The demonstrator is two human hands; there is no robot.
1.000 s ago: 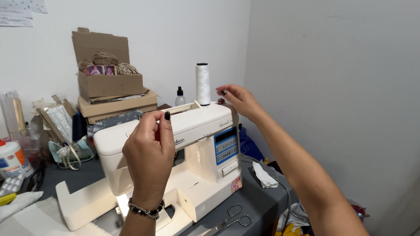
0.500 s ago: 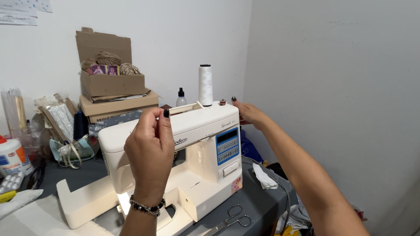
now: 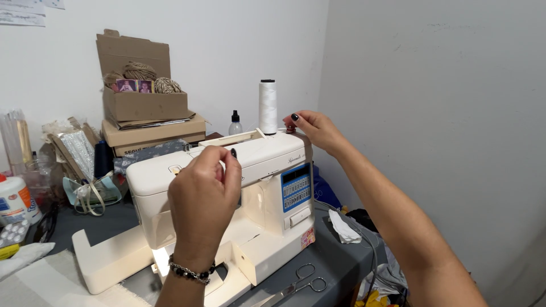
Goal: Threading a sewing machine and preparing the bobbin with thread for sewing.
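A cream sewing machine (image 3: 267, 170) with a blue panel on its front stands on a grey table. A white thread spool (image 3: 267, 107) stands upright on its top at the back right. My left hand (image 3: 203, 196), with a beaded bracelet on the wrist, is raised in front of the machine's top, thumb and forefinger pinched together; any thread between them is too thin to see. My right hand (image 3: 314, 128) rests on the machine's top right corner beside the spool, fingertips at a small dark red knob.
Scissors (image 3: 296, 287) lie on the table's front edge below the machine. Stacked cardboard boxes (image 3: 149, 122) with twine balls stand at the back left, a small spray bottle (image 3: 235, 123) behind the machine, a white jar (image 3: 14, 199) at far left. A wall is close on the right.
My right hand has come down from the air beside the spool onto the machine's top right corner. My left hand has stayed pinched in front of the machine.
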